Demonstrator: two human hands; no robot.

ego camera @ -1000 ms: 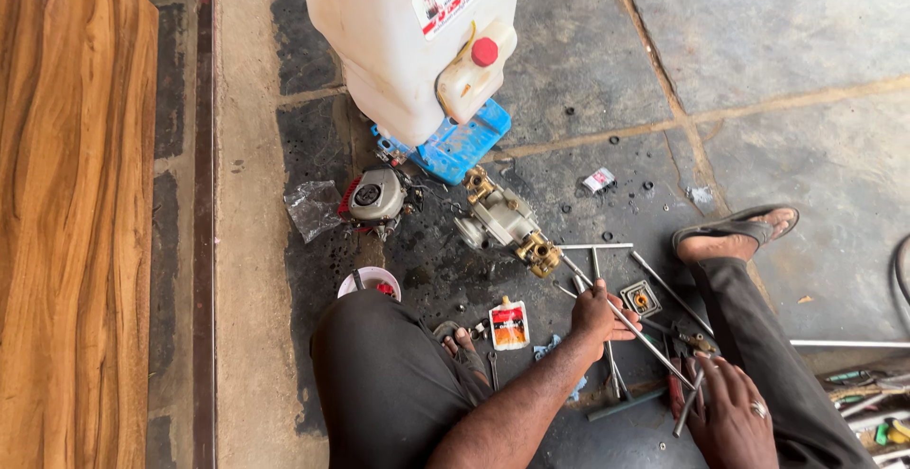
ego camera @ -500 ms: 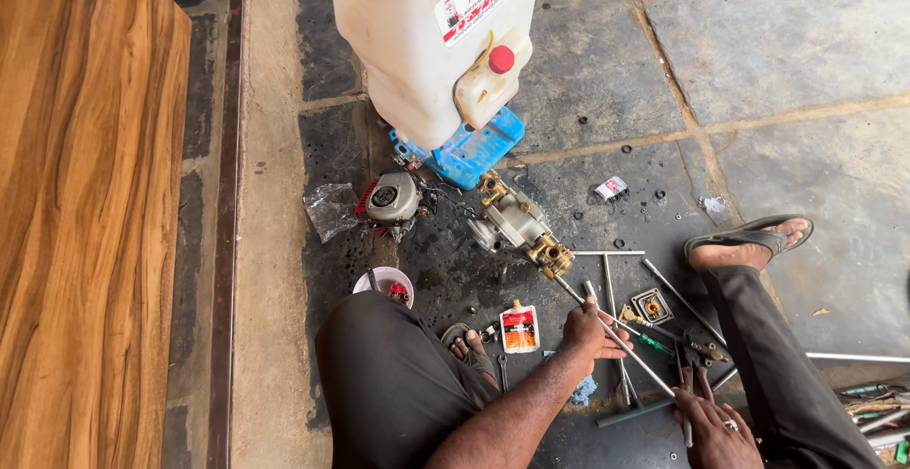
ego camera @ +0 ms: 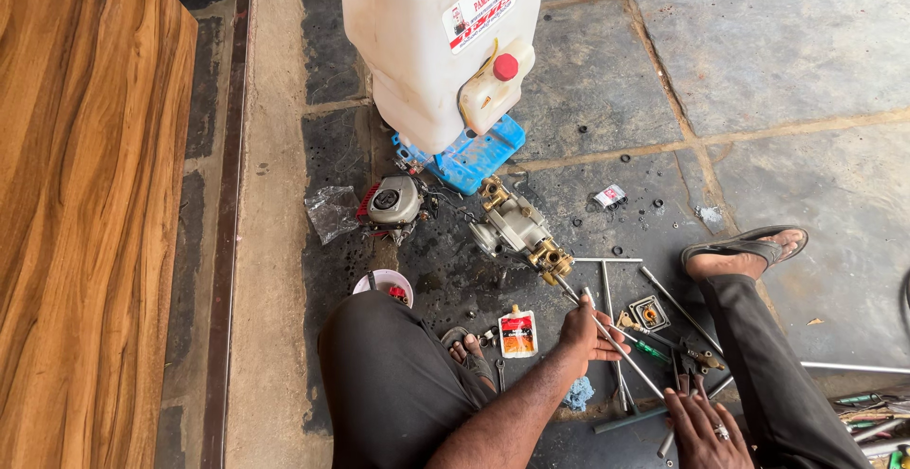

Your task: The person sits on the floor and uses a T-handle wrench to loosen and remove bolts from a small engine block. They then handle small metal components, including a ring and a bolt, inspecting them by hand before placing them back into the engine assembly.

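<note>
Just below the brass-and-grey pump (ego camera: 517, 230), left hand (ego camera: 586, 331) grips a thin metal rod (ego camera: 607, 334) that runs up to the pump's brass fitting. Right hand (ego camera: 703, 428), further below-right of the pump, rests fingers spread on loose rods, clamped on nothing. White tank (ego camera: 436, 42) stands above the pump, small engine (ego camera: 393, 203) to its left.

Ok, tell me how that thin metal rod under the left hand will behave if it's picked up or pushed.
The thin metal rod looks stiff and light, being slender, straight metal. Pushed sideways on the flat stone floor it would probably roll. The left hand rests on it near the brass-fitted pump.
</note>
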